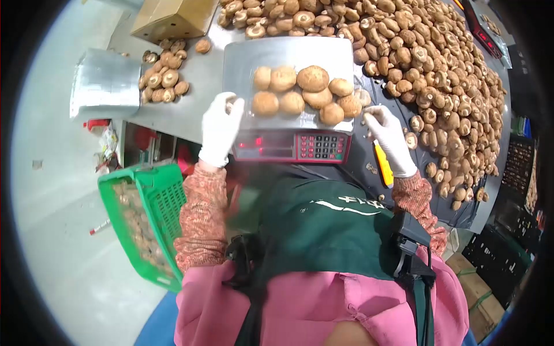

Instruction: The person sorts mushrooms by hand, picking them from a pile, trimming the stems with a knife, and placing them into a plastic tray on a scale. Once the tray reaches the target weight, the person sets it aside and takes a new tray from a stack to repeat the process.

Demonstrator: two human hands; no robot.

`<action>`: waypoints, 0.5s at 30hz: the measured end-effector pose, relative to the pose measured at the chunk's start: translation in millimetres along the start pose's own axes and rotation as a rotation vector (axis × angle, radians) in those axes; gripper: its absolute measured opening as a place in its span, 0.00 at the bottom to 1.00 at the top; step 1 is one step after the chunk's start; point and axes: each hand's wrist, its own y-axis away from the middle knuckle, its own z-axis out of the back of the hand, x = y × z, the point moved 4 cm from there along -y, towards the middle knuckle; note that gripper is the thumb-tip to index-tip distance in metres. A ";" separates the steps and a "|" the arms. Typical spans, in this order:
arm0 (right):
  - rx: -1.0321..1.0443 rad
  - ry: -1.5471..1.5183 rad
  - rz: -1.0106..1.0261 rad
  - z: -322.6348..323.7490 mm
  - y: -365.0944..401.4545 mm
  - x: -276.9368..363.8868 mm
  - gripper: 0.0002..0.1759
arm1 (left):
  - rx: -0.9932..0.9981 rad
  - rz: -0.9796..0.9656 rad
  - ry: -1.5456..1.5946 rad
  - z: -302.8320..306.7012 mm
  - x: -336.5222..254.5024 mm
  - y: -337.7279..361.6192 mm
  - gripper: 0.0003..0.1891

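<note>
Fingers of white-gloved left hand and white-gloved right hand curl beside clear plastic mushroom tray, grip unclear; tray filled, loose brown mushroom heap remains.

In the upper middle of the frame a scale stands on the counter with a tray of mushrooms on it. The left hand is at the tray's left edge, the right hand at its right. A mushroom heap fills the upper right, a small pile lies upper left, and a crate sits lower left.
</note>
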 end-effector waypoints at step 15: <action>0.016 -0.126 -0.064 59.0 28.2 -61.3 0.17 | -0.117 0.282 0.277 53.9 30.0 88.0 0.14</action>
